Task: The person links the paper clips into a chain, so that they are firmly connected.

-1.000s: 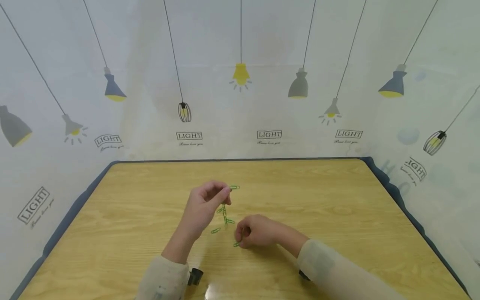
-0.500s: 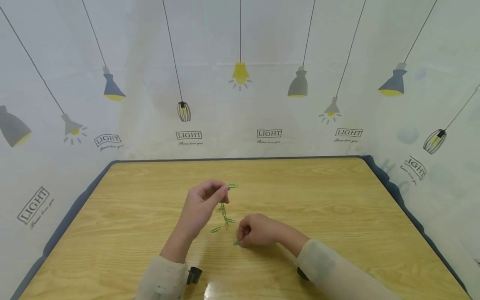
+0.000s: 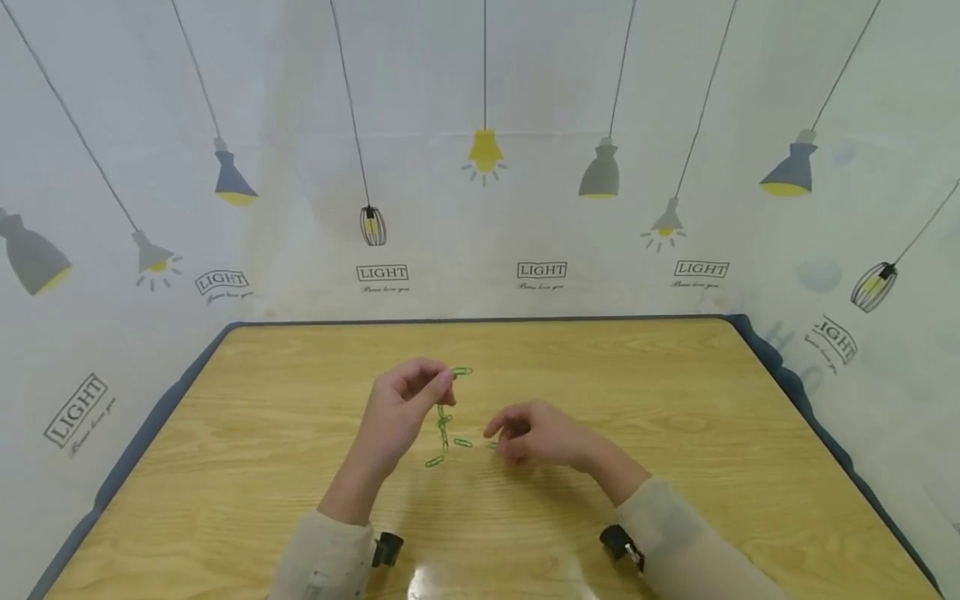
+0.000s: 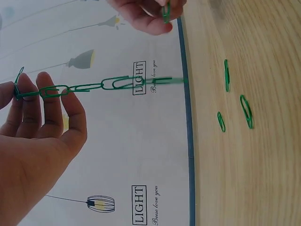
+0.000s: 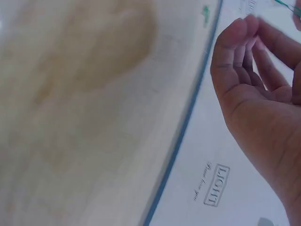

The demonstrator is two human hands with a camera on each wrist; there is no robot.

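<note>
My left hand (image 3: 401, 408) is raised over the table and pinches the top of a chain of green paper clips (image 4: 110, 84) between thumb and fingertips. The chain hangs down from it, and one linked clip (image 3: 462, 371) sticks out sideways past the fingertips. To the right, lower down, my right hand (image 3: 543, 435) holds a single green paper clip (image 4: 166, 12) at its fingertips, apart from the chain. In the right wrist view the right hand's (image 5: 258, 84) fingers are curled toward the thumb; that clip cannot be made out there.
On the wooden table (image 3: 300, 367) lie loose green paper clips, one (image 3: 462, 442) between the hands and another (image 3: 434, 461) nearer me. A third loose clip (image 4: 221, 121) shows in the left wrist view. A printed curtain (image 3: 450, 225) stands round the table's back and sides.
My right hand has lifted a paper clip off the table and moved up, away from me and slightly right. The left hand stays nearly in place; the hanging chain sways slightly.
</note>
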